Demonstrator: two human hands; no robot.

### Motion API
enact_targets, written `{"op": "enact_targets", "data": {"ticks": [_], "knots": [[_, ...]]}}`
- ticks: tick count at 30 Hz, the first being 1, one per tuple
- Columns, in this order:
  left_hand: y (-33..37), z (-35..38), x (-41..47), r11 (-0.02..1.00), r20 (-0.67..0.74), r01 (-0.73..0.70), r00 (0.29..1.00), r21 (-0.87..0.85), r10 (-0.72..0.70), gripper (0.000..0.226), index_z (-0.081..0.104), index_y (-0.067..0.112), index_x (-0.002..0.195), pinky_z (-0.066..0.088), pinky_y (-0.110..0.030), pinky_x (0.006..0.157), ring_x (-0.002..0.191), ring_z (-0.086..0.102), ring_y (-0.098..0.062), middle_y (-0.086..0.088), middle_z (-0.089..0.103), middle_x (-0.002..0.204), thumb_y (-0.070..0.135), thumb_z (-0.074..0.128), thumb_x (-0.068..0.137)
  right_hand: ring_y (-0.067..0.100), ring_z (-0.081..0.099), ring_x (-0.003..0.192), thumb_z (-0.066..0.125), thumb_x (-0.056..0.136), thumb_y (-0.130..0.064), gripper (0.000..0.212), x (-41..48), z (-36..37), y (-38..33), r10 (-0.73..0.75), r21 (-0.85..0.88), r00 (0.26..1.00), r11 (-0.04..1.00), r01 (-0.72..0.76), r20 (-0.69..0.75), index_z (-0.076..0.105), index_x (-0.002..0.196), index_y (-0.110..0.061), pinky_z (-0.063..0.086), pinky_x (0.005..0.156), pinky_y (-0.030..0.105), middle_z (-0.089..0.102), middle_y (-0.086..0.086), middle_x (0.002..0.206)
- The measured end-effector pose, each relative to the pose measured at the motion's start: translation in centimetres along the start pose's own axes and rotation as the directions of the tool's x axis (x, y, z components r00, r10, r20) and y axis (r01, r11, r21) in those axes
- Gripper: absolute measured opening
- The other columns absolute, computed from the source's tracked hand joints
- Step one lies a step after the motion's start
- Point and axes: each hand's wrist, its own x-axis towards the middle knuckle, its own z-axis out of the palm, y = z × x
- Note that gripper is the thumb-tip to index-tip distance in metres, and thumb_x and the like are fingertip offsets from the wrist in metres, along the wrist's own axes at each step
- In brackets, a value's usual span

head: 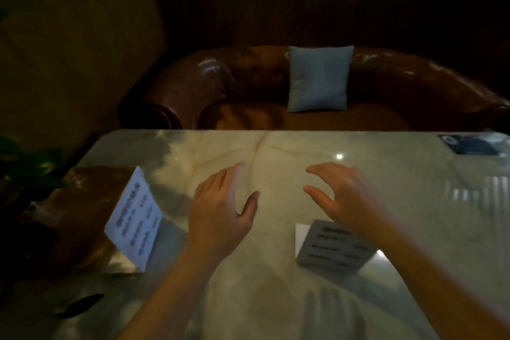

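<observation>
My left hand and my right hand hover side by side over the middle of a pale marble table. Both are palm down with fingers spread loosely, and neither holds anything. A white printed card stands tilted at the table's left side, left of my left hand. A second printed card stand sits just below my right wrist, partly covered by it.
A brown leather sofa with a blue-grey cushion faces the table's far edge. A dark card or sticker lies at the far right corner. Green leaves show at the left, and a dark leaf lies near the front left.
</observation>
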Motion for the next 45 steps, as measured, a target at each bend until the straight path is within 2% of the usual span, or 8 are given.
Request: {"op": "enact_targets", "data": {"ticks": [8,13,16,20,25,29,40,45], "knots": [[5.0,4.7,-0.8,0.985,0.152,-0.154,0.975,-0.072,0.163,0.048,0.048,0.014,0.123,0.037,-0.031,0.084,0.101,0.057,-0.025,-0.007,0.062,0.115,0.036,0.058,0.081,0.024,0.057,0.104,0.056,0.084,-0.033,0.036,-8.2,-1.4,4.7,0.252,0.023,0.968,0.967,-0.252,-0.001,0.053,0.115,-0.015,0.044,0.091,0.043,0.062,0.008,0.118],[6.0,6.8,-1.9,0.981,0.264,-0.184,0.945,-0.064,0.194,0.047,0.045,0.018,0.126,0.034,-0.032,0.090,0.108,0.053,-0.022,-0.003,0.059,0.122,0.033,0.059,0.084,0.024,0.059,0.099,0.057,0.085,-0.027,0.032,-10.3,-0.6,6.1,0.292,0.010,0.957,0.956,-0.292,0.002,0.055,0.113,-0.013,0.045,0.087,0.040,0.064,0.008,0.114],[6.3,7.2,-2.2,0.980,0.293,-0.196,0.936,-0.034,0.197,0.037,0.050,0.018,0.121,0.036,-0.035,0.087,0.097,0.059,-0.023,-0.002,0.066,0.108,0.029,0.058,0.086,0.023,0.061,0.090,0.055,0.086,-0.024,0.024,-10.7,-0.2,6.6,0.274,0.018,0.962,0.961,-0.275,0.007,0.059,0.107,-0.013,0.050,0.080,0.039,0.067,0.007,0.105],[6.3,7.1,-2.6,0.973,0.263,-0.231,0.939,0.013,0.219,0.015,0.062,0.018,0.098,0.037,-0.036,0.082,0.077,0.064,-0.021,0.001,0.071,0.085,0.020,0.054,0.086,0.025,0.063,0.077,0.052,0.088,-0.017,0.015,-10.8,-0.1,7.1,0.250,0.037,0.968,0.968,-0.250,0.010,0.064,0.097,-0.014,0.051,0.072,0.043,0.070,0.008,0.091],[6.1,7.0,-2.5,0.965,0.241,-0.257,0.941,0.058,0.236,0.024,0.063,0.016,0.084,0.044,-0.039,0.083,0.066,0.064,-0.021,0.001,0.070,0.071,0.024,0.041,0.084,0.031,0.059,0.071,0.047,0.090,-0.014,0.017,-10.5,0.0,7.4,0.260,-0.020,0.964,0.965,-0.260,0.047,0.063,0.092,-0.011,0.049,0.070,0.045,0.068,0.011,0.086],[6.3,7.0,-1.8,0.952,0.202,-0.296,0.939,0.071,0.277,0.031,0.064,0.014,0.075,0.045,-0.037,0.081,0.057,0.062,-0.021,0.001,0.067,0.059,0.027,0.036,0.082,0.031,0.058,0.071,0.048,0.087,-0.006,0.012,-9.4,0.2,7.2,0.301,0.042,0.951,0.952,-0.304,0.063,0.060,0.088,-0.005,0.050,0.066,0.044,0.062,0.014,0.085],[3.5,5.3,-1.2,0.977,0.084,-0.203,0.977,0.068,0.197,0.028,0.065,0.014,0.072,0.044,-0.035,0.079,0.052,0.060,-0.019,0.001,0.067,0.058,0.026,0.041,0.081,0.024,0.056,0.068,0.052,0.085,-0.004,0.007,-4.2,0.9,6.0,0.168,0.066,0.985,0.983,-0.169,0.027,0.059,0.084,-0.005,0.050,0.063,0.037,0.062,0.012,0.082],[1.0,4.1,-0.9,0.986,0.093,-0.117,0.990,0.115,0.107,0.012,0.065,0.014,0.069,0.045,-0.037,0.080,0.050,0.058,-0.021,-0.001,0.065,0.055,0.014,0.055,0.076,0.025,0.054,0.070,0.050,0.086,-0.005,0.009,0.0,2.1,4.3,0.112,0.059,0.992,0.992,-0.115,0.058,0.058,0.084,-0.004,0.048,0.064,0.036,0.060,0.013,0.084]]}}
